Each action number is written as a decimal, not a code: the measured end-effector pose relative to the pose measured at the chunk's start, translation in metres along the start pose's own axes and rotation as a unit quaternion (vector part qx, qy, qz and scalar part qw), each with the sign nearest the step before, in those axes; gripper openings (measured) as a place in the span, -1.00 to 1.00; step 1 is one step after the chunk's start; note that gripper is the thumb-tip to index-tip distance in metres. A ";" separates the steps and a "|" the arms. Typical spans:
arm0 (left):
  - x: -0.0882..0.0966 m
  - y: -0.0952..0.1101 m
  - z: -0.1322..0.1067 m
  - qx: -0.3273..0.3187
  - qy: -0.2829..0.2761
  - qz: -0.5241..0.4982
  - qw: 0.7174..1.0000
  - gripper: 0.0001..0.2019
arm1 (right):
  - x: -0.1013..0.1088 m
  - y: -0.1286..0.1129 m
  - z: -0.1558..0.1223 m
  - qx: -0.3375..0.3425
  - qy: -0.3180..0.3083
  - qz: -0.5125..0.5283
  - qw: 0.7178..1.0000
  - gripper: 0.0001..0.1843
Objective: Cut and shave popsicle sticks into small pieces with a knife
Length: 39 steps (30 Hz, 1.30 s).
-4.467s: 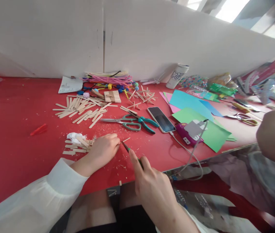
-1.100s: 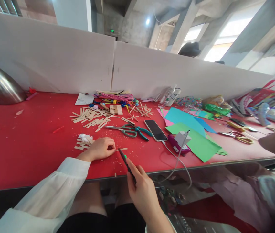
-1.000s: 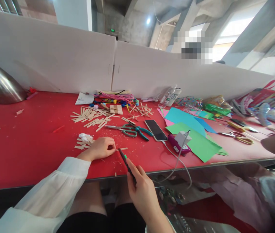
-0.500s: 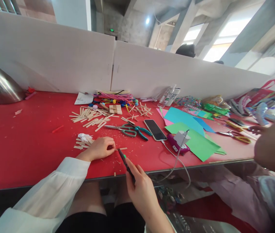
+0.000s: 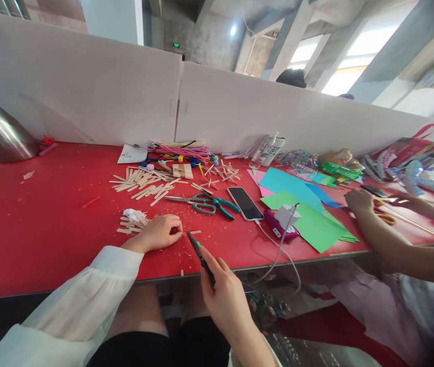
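Observation:
My left hand [image 5: 161, 232] rests on the red table with its fingers pinched on a thin wooden craft stick [image 5: 195, 232], whose free end points right. In my right hand [image 5: 224, 293] is a dark utility knife [image 5: 201, 259] with a green slider, its tip at the stick just beside my left fingertips. Beside my left wrist lie short cut sticks [image 5: 125, 226] with a crumpled white tissue [image 5: 135, 216] on them. Wood shavings are scattered around both hands. Behind them are grey-handled scissors [image 5: 203, 206] and teal-handled pliers [image 5: 224, 208].
Loose craft sticks [image 5: 136, 182] and pipe cleaners [image 5: 182, 150] lie further back. A phone [image 5: 245, 204] on a cable, a purple pack [image 5: 281, 228] and coloured paper [image 5: 308, 229] are to the right. A co-worker's arms [image 5: 388, 239] reach in there; a steel jug [image 5: 0, 127] stands left.
The co-worker at the right has brought both arms over the table, hands now near the yellow-handled scissors. My own hands, the knife and the stick have barely shifted.

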<state>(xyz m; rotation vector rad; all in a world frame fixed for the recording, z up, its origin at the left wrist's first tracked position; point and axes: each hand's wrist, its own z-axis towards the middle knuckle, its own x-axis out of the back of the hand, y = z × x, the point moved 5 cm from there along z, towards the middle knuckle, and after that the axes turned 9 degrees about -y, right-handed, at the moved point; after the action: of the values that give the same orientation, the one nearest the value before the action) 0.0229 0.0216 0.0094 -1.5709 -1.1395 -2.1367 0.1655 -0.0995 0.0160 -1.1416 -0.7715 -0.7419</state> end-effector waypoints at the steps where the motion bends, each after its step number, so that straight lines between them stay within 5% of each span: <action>1: 0.000 0.000 0.000 0.000 0.000 -0.001 1.000 -0.85 | -0.001 0.000 0.000 -0.001 -0.003 0.000 1.000 -0.54; 24: 0.001 0.003 0.000 -0.003 -0.011 0.002 1.000 -0.87 | -0.005 -0.001 0.004 0.021 -0.014 -0.031 0.999 -0.54; 32: -0.002 0.000 0.004 0.004 -0.015 0.002 1.000 -0.87 | -0.010 -0.015 0.009 -0.004 -0.121 -0.221 0.968 -0.46; 39: -0.001 -0.001 0.005 -0.010 -0.016 0.011 1.000 -0.86 | -0.001 -0.023 0.017 -0.017 -0.177 -0.233 0.956 -0.46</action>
<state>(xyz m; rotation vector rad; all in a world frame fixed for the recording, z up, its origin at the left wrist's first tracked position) 0.0264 0.0257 0.0085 -1.6232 -1.1082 -2.1221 0.1429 -0.0882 0.0303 -1.1511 -1.3657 -0.9550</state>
